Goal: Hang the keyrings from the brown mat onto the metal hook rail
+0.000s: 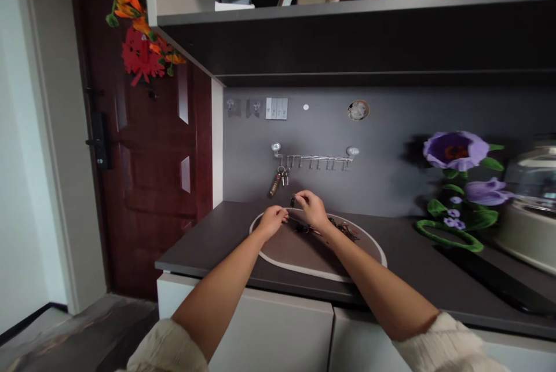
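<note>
My right hand [311,208] is closed in a pinch on a small dark item [292,201] that looks like part of a key ring and hangs from the fingertips. Just to its left, my left hand [273,221] is closed too, its fingertips near the lower end of that item; what they grip is too small to make out. Both hands are above a brown oval mat [321,259] with a pale rim. A tangle of small dark and reddish things [345,228] lies on the mat, partly behind my right wrist.
Behind the hands, a metal hook rail [313,157] is fixed to the grey wall, with a bunch of keys [282,177] at its left. Purple knitted flowers [456,152] and a glass-topped appliance [532,204] stand right. A shelf [347,42] overhangs the counter [204,241].
</note>
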A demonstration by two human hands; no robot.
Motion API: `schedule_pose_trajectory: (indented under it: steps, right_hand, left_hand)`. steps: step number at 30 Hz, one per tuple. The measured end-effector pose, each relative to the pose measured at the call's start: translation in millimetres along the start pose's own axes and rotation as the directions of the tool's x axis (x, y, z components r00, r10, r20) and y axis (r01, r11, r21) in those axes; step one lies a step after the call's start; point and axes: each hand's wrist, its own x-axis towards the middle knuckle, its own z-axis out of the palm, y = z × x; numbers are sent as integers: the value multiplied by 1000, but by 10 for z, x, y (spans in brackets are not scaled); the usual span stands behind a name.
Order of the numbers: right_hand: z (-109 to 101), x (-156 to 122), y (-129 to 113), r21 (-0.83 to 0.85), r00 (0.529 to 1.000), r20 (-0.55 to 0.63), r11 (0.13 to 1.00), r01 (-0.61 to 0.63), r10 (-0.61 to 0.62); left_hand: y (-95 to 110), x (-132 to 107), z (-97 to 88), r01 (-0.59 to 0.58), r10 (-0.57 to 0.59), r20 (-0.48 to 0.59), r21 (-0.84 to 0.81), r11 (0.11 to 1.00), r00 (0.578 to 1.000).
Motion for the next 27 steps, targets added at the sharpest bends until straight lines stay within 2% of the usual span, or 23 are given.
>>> schedule_pose_trajectory:
  steps: [6, 9, 13, 20, 27]
  right_hand:
    - [34, 330, 23, 45, 998, -51, 998, -39, 41]
    - [79, 540, 37, 115, 990, -109, 990, -78, 90]
    - [146, 801, 45, 194, 972, -175, 973, -122, 157]
    - [265, 1146, 100, 164, 932, -280, 968, -189, 230]
    - [350, 1277, 165, 114, 916, -277, 957, -268, 290]
  left_hand:
    - [-93, 49, -2, -144, 173, -76, 292, 946, 982]
    - [-118, 59, 4, -160, 201, -81, 358, 920, 976]
    - [-109, 56, 12, -136, 177, -81, 368, 920, 981]
    - [-126, 83, 15, -109, 151, -99, 341, 934, 983]
    - [-194, 134, 34, -93, 134, -115, 310, 946, 984]
